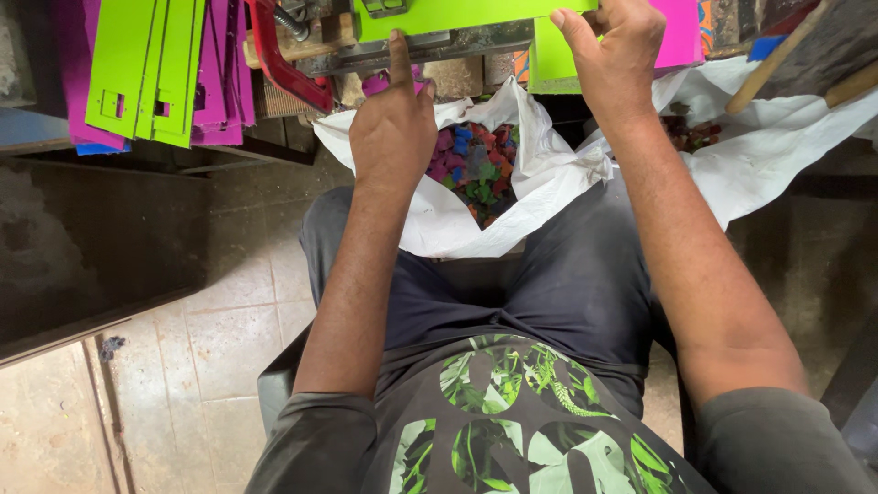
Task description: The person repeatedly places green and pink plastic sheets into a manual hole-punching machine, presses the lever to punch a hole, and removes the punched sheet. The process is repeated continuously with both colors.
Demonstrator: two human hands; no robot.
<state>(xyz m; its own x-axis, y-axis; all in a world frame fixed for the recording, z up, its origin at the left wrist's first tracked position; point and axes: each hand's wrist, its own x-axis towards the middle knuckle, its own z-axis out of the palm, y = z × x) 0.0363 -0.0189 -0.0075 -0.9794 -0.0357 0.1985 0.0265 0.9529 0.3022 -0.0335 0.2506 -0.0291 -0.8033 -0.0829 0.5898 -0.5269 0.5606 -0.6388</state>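
Note:
A bright green sheet [457,14] lies across a metal press [421,48] at the top of the head view. My left hand [393,123] reaches up with its index finger stretched out, the tip touching the press's front edge just below the sheet. My right hand [613,55] grips the sheet's right end, thumb on top. Between my knees hangs a white sack [549,174], open, with several small coloured scraps [476,169] inside it.
Stacked green and magenta cut sheets [155,73] lean at the upper left. A red lever part [279,59] sits left of the press. More magenta sheet [681,32] lies right of my right hand. Wooden sticks [786,50] cross the top right. Tiled floor [210,338] lies below left.

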